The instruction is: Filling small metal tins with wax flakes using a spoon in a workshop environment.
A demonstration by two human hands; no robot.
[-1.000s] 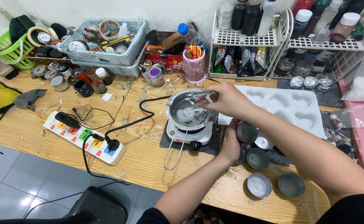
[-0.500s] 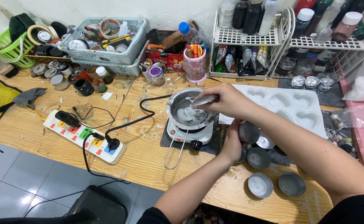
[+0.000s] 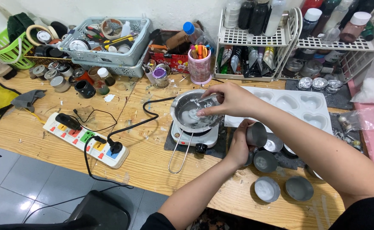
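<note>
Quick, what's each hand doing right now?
Left hand: closed around a small metal cup.
Right hand: pinching something small over the pot; what it is cannot be told.

Metal pan (image 3: 193, 114) under my right hand (image 3: 229, 99): shiny steel, dull white film inside. Small tin (image 3: 256, 133) in my left hand (image 3: 239, 145): matt grey metal. Bench (image 3: 148, 157): bare pale wood, scuffed. Heart mould (image 3: 300, 104): smooth white plastic. Power strip (image 3: 82, 138): glossy plastic.
</note>
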